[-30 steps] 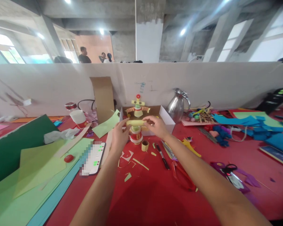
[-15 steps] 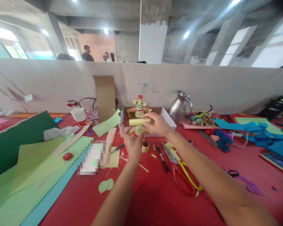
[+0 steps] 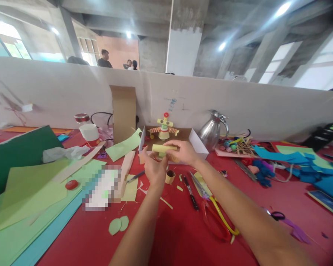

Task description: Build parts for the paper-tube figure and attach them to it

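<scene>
Between my hands is a paper figure (image 3: 161, 154) with a light green part, and accordion-folded strips show at its sides. A rolled yellow paper tube (image 3: 158, 148) lies across its top. My left hand (image 3: 155, 170) is closed around the figure's lower part, which its fingers mostly hide. With its fingers on the tube's right end, my right hand (image 3: 184, 152) presses from above. Behind them a similar paper figure (image 3: 164, 130) with a red top and folded arms stands in a shallow white box (image 3: 197, 143). Below, a small yellow paper ring (image 3: 170, 176) stands on the red table (image 3: 177, 236).
Scissors with red and yellow handles (image 3: 220, 218) and a black marker (image 3: 191, 194) lie near my right forearm. A steel jug (image 3: 213, 129) stands behind right. Green paper sheets (image 3: 36, 192) cover the left side. Blue felt pieces (image 3: 296, 159) lie far right.
The view has shifted slightly. My right hand's fingers now reach further over the yellow tube, and the held figure sits a little lower against the box.
</scene>
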`<state>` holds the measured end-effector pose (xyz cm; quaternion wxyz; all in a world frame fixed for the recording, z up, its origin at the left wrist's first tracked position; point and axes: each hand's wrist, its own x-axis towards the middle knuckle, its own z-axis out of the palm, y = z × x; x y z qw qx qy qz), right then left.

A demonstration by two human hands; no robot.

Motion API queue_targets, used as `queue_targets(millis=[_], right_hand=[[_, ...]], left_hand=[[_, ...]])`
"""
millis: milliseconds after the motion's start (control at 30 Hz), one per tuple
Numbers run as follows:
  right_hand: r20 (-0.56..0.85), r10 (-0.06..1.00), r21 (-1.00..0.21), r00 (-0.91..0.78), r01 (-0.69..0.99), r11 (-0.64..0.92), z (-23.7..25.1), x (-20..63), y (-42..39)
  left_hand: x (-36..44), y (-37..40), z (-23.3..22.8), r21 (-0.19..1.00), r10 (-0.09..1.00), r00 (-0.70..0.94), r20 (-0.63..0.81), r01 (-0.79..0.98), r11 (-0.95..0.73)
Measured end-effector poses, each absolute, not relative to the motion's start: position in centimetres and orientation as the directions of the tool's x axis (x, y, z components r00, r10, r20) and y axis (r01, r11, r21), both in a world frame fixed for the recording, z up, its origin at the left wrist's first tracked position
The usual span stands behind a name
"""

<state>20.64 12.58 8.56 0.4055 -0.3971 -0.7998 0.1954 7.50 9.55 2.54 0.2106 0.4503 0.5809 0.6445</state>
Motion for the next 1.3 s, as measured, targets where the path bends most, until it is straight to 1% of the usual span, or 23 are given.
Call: queue_targets(millis=[133, 267, 333, 433, 500, 700, 800, 967, 1167, 1300], right_hand=[[0.496, 0.782, -0.628, -0.379, 0.465, 0.624, 8.4, 20.7, 12.9], [0.5, 0.748, -0.576, -0.436, 0.478, 0.664, 8.5, 20.8, 13.0], [0.485, 0.757, -0.548, -0.438, 0.523, 0.653, 8.7, 20.6, 12.8], [0.463, 0.796, -0.529, -0.391, 0.599, 0.601, 9.2, 20.2, 12.2], [0.445, 0.812, -0.536, -0.378, 0.614, 0.58, 9.5, 20.0, 12.0], [0.381, 0.821, -0.525, -0.425, 0.631, 0.571, 10.0, 20.0, 12.1], [0.388, 0.811, -0.489, -0.438, 0.648, 0.584, 9.9, 20.1, 12.3], [0.382, 0.771, -0.421, -0.51, 0.646, 0.637, 10.1, 20.2, 12.4], [0.383, 0.742, -0.396, -0.551, 0.627, 0.671, 10.1, 20.2, 12.5], [0.409, 0.759, -0.439, -0.506, 0.62, 0.65, 9.5, 20.0, 12.3]], left_hand=[[6.9, 9.4, 2.4, 0.928, 0.798, -0.482, 0.362, 0.269, -0.258], [6.8, 9.4, 2.3, 0.924, 0.795, -0.476, 0.376, 0.257, -0.284], [7.0, 9.4, 2.3, 0.925, 0.783, -0.495, 0.378, 0.244, -0.292], [7.1, 9.5, 2.3, 0.926, 0.78, -0.502, 0.375, 0.237, -0.293], [7.2, 9.5, 2.3, 0.921, 0.778, -0.496, 0.386, 0.253, -0.296], [7.3, 9.5, 2.2, 0.912, 0.774, -0.489, 0.402, 0.286, -0.293], [7.2, 9.5, 2.2, 0.91, 0.781, -0.47, 0.41, 0.268, -0.317], [6.7, 9.4, 2.3, 0.914, 0.802, -0.439, 0.405, 0.193, -0.356], [6.5, 9.5, 2.1, 0.917, 0.806, -0.437, 0.399, 0.215, -0.337], [6.6, 9.4, 2.1, 0.916, 0.805, -0.439, 0.399, 0.22, -0.334]])
